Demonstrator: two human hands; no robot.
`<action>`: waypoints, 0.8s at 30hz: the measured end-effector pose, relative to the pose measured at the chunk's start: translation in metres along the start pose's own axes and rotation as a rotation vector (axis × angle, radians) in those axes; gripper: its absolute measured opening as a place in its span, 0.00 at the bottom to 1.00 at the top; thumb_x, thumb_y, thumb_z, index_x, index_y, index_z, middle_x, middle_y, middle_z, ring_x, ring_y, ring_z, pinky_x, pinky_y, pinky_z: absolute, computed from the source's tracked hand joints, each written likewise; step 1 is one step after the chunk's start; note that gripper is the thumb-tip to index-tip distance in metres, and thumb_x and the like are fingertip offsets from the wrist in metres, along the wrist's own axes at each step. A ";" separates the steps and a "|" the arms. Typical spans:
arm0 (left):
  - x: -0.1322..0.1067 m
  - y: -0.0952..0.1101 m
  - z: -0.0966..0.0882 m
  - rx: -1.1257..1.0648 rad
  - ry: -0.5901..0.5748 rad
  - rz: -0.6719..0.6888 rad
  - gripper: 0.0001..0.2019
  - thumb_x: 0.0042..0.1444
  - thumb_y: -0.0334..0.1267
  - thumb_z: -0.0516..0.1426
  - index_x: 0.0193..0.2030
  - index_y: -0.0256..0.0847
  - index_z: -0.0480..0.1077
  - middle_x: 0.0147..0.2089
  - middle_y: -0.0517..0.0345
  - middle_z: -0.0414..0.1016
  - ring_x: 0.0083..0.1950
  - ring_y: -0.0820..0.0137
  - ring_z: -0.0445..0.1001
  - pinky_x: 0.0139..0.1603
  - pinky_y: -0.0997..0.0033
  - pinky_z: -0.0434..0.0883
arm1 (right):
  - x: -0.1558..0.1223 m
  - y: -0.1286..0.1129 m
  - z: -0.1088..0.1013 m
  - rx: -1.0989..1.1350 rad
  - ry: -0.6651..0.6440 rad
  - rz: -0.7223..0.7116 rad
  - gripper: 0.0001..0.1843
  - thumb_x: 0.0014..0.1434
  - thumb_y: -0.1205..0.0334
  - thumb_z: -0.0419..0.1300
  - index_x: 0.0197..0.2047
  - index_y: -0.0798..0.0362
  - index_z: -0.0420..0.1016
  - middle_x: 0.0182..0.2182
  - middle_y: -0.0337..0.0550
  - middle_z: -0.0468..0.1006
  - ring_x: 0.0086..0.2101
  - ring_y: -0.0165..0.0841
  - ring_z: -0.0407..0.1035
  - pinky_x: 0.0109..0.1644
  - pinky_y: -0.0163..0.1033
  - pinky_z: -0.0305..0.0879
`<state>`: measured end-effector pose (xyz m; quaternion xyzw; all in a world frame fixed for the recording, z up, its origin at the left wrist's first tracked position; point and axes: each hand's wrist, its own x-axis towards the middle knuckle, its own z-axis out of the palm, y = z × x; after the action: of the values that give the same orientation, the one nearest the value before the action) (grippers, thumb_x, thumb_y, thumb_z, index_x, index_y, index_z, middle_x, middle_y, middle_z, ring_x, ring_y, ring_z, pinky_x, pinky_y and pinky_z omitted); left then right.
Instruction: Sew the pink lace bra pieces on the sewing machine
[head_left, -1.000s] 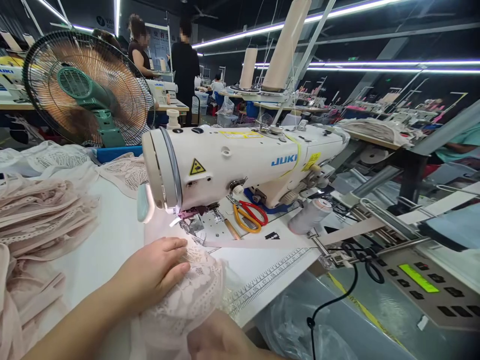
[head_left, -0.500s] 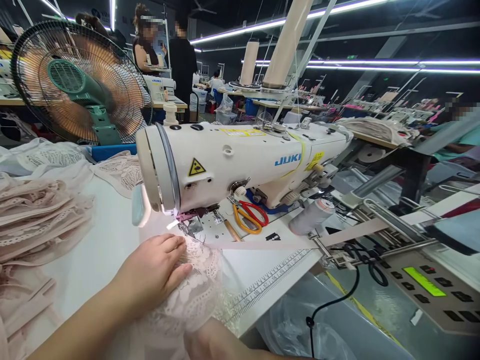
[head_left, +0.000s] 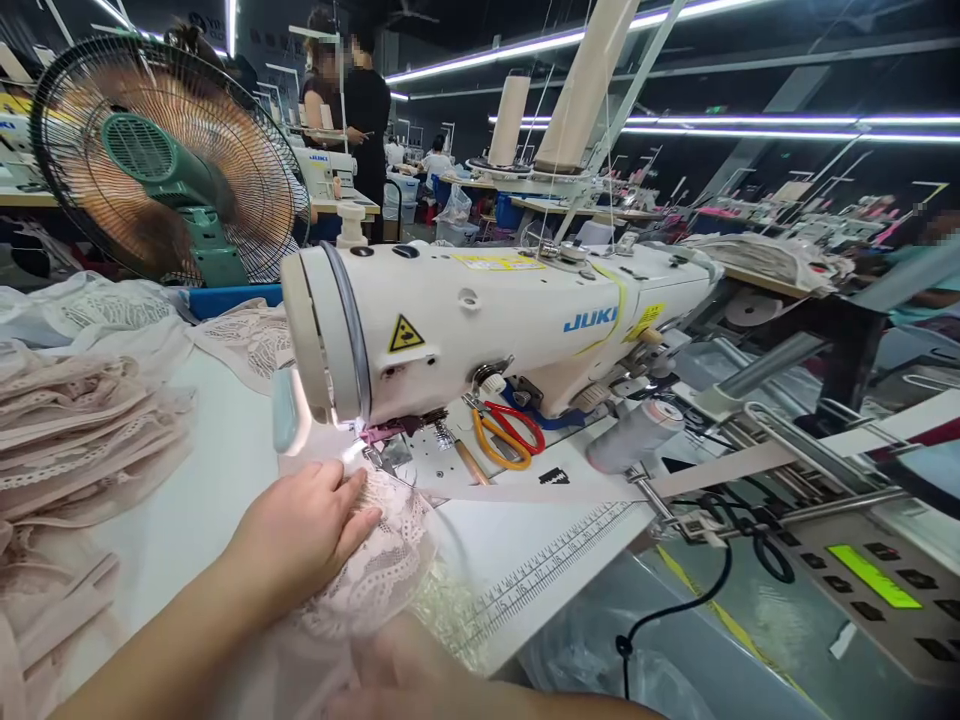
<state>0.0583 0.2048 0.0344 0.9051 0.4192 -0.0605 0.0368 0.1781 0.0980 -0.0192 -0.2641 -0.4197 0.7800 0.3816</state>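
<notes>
A pale pink lace piece (head_left: pixel 390 560) lies under the needle end of a white JUKI sewing machine (head_left: pixel 465 320) and hangs toward me. On its left part, close to the presser foot (head_left: pixel 382 458), my left hand (head_left: pixel 307 530) rests flat, thumb apart from the fingers. Low in the picture my right hand (head_left: pixel 409 660) is by the lace's near edge; motion smears it and its fingers cannot be made out. From the metal guide at the right, a light pink band (head_left: pixel 540 493) runs to the presser foot.
Heaped pink lace pieces (head_left: pixel 82 430) lie at the left. Orange-and-red-handled snips (head_left: pixel 510 435), a blade (head_left: pixel 553 477) and a grey thread cone (head_left: pixel 637 435) are beside the machine. A fan (head_left: pixel 165 165) stands behind; a control panel (head_left: pixel 862 580) is at the right. People stand farther back.
My right hand has moved a little left and is more blurred. The lace's near part has shifted left with it. My left hand stays by the presser foot. The view has moved slightly.
</notes>
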 end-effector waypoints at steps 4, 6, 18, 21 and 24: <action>-0.002 -0.002 -0.002 -0.011 -0.010 -0.060 0.29 0.63 0.51 0.40 0.61 0.33 0.64 0.44 0.45 0.70 0.46 0.56 0.70 0.42 0.56 0.70 | 0.008 -0.010 0.008 0.116 -0.032 -0.062 0.33 0.46 0.42 0.67 0.46 0.59 0.74 0.35 0.49 0.76 0.40 0.39 0.72 0.51 0.46 0.64; -0.004 -0.005 -0.002 0.001 -0.011 -0.071 0.30 0.60 0.55 0.44 0.60 0.34 0.66 0.45 0.44 0.70 0.46 0.54 0.70 0.42 0.55 0.70 | 0.011 -0.015 0.011 0.139 -0.054 -0.128 0.32 0.48 0.45 0.67 0.50 0.59 0.72 0.40 0.51 0.76 0.45 0.41 0.71 0.57 0.49 0.59; -0.020 -0.028 0.005 -0.028 0.102 0.143 0.27 0.49 0.24 0.49 0.54 0.47 0.70 0.62 0.47 0.66 0.58 0.52 0.68 0.54 0.47 0.68 | -0.022 -0.060 -0.057 -1.438 0.339 -0.350 0.35 0.56 0.68 0.57 0.66 0.51 0.53 0.45 0.51 0.71 0.41 0.36 0.67 0.46 0.46 0.68; -0.022 -0.011 0.006 -0.077 0.073 0.266 0.24 0.48 0.23 0.50 0.52 0.40 0.72 0.62 0.47 0.67 0.61 0.55 0.66 0.61 0.48 0.64 | -0.003 -0.079 -0.069 -1.815 0.314 -0.300 0.23 0.54 0.69 0.59 0.54 0.50 0.70 0.50 0.51 0.68 0.46 0.40 0.64 0.48 0.46 0.66; -0.024 0.001 0.005 -0.179 0.055 0.281 0.17 0.52 0.30 0.52 0.49 0.36 0.73 0.54 0.46 0.73 0.55 0.57 0.71 0.58 0.53 0.68 | 0.008 -0.082 -0.076 -1.937 0.239 -0.355 0.05 0.56 0.66 0.59 0.36 0.53 0.76 0.42 0.45 0.73 0.42 0.37 0.64 0.44 0.41 0.64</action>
<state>0.0429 0.1852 0.0331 0.9493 0.2929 0.0077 0.1140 0.2596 0.1684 0.0115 -0.4724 -0.8681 0.0001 0.1522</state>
